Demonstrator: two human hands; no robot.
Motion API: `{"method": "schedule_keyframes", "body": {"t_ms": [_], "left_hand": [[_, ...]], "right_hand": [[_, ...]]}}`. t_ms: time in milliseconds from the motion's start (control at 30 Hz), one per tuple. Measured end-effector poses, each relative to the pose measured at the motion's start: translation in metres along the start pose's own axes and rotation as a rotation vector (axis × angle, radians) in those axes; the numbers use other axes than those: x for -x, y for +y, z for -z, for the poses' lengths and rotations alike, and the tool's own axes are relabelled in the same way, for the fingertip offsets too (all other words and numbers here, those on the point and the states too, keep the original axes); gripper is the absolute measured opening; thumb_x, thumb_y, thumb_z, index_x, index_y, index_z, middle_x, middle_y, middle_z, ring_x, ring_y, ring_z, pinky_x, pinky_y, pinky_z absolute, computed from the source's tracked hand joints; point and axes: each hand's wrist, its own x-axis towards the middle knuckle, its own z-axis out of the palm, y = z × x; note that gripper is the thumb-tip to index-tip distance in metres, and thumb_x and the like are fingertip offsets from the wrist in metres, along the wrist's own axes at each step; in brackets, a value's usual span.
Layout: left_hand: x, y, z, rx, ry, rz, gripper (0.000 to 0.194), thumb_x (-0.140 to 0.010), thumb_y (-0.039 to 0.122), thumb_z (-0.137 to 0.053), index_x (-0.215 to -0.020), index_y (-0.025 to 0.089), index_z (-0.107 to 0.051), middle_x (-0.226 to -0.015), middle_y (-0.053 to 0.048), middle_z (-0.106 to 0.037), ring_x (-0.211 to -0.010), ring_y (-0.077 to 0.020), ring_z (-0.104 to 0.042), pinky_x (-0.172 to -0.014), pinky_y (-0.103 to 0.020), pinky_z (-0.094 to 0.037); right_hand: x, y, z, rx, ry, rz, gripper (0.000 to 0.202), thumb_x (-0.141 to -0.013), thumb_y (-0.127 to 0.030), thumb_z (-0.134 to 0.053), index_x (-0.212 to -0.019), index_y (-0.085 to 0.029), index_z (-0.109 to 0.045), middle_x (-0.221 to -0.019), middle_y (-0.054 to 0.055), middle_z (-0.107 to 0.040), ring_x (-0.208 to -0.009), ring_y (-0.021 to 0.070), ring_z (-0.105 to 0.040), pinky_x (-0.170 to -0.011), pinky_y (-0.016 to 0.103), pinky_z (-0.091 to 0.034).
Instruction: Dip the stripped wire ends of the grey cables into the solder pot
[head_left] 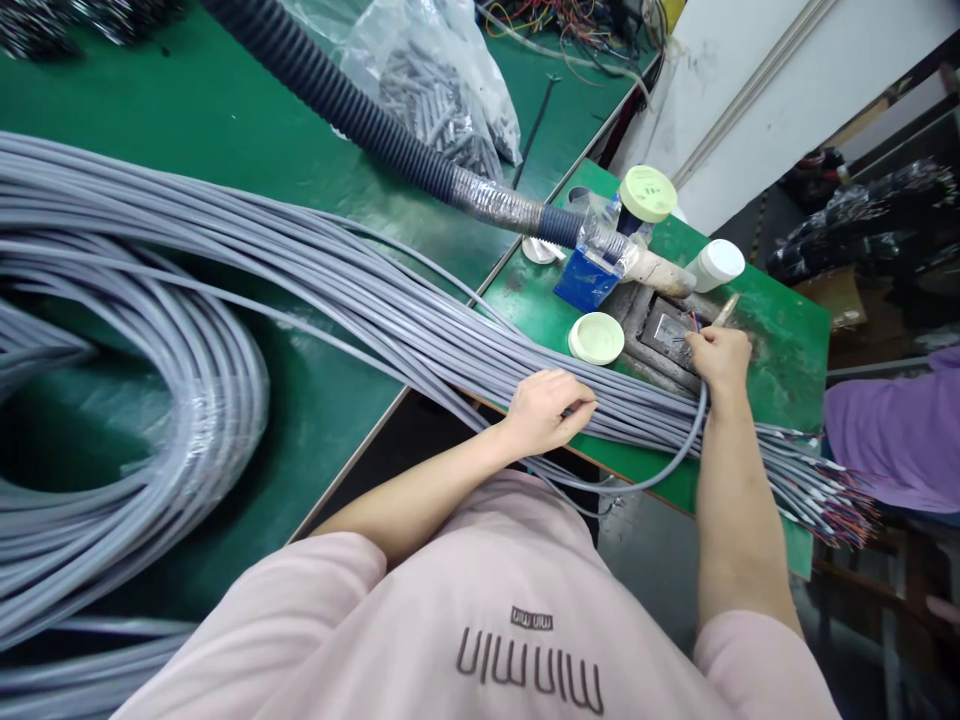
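Observation:
My right hand (721,360) is closed on a grey cable (686,450) close to its end. Thin coloured wires (695,322) stick out past the fingers, over the edge of a solder pot (670,335) with a shiny silver surface. From that hand the cable curves down and back to the left. My left hand (551,410) is over the near side of a long bundle of grey cables (420,310), its fingers curled and thumb against them. I see nothing held in it. The bundle's stripped ends (840,505) fan out right of my right forearm.
A black corrugated hose (360,120) reaches the pot beside a blue box (585,280). Around it stand a pale green tub (596,338), a lidded tub (647,193) and a white jar (720,262). Coiled cable (217,430) lies left. A person's purple sleeve (896,430) shows right.

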Motion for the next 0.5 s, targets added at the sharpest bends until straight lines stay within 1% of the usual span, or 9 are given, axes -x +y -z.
{"method": "schedule_keyframes", "body": {"t_ms": [500], "left_hand": [[0.0004, 0.001, 0.0009, -0.031, -0.024, 0.013, 0.015, -0.089, 0.025, -0.052, -0.08, 0.018, -0.062, -0.065, -0.001, -0.062, -0.063, -0.0129, -0.053, -0.066, -0.028, -0.038]], "right_hand": [[0.0016, -0.0034, -0.0011, 0.063, -0.026, 0.001, 0.031, -0.075, -0.039, -0.054, -0.069, -0.016, -0.074, -0.063, 0.009, -0.065, -0.066, 0.0227, -0.058, -0.059, 0.031, -0.034]]}}
